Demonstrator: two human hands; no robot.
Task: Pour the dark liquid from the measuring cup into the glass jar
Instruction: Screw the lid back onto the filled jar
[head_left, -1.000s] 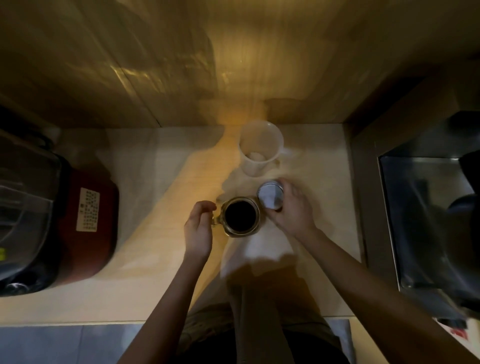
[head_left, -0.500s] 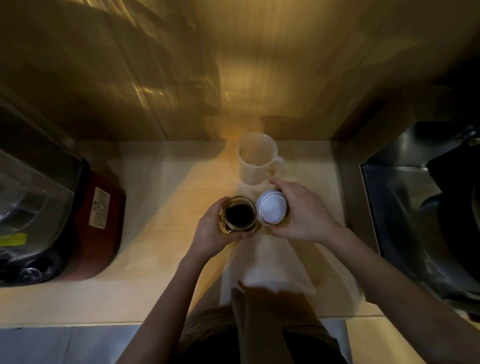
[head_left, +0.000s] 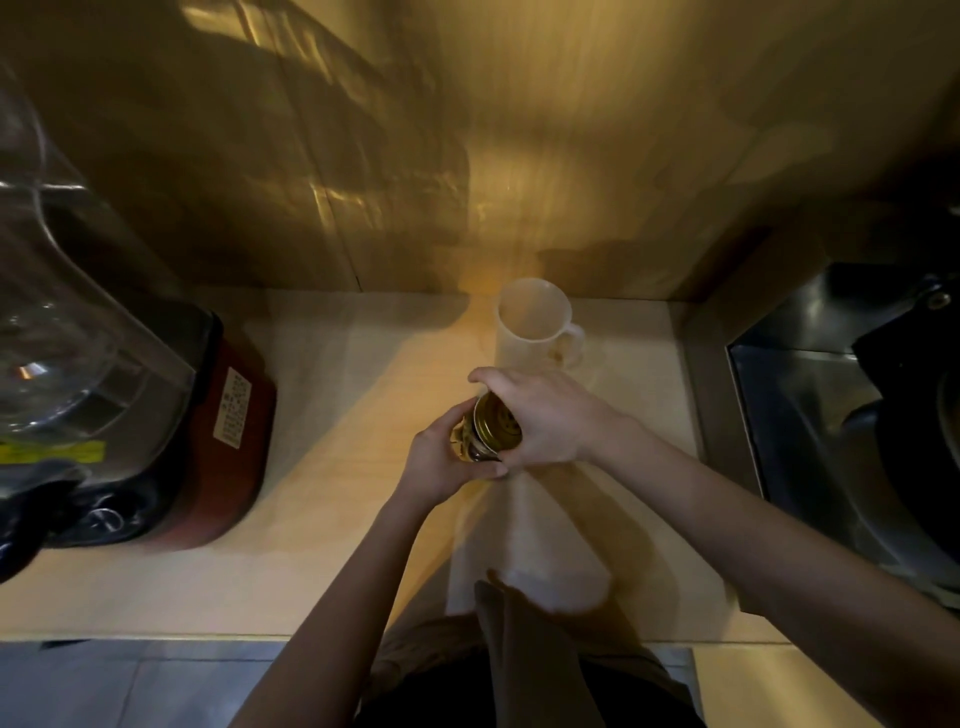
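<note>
While both hands close around it, the glass jar (head_left: 470, 441) sits low over the pale bench (head_left: 322, 395), its gold lid (head_left: 497, 427) tilted across the mouth.

Left hand (head_left: 439, 462) is wrapped around the jar's left side and base, fingers curled shut on the glass; whether the jar rests on the bench or is lifted clear cannot be told. Right hand (head_left: 540, 415) grips the lid from the right, thumb and fingers pressed on its rim. Jar contents are hidden by lid and hands. Measuring cup (head_left: 535, 325) stands upright just behind the hands, near the back wall, handle to the right, interior pale with no dark liquid visible. Red-based blender (head_left: 156, 415) occupies the bench's left end. Steel sink (head_left: 810, 415) lies to the right.
</note>
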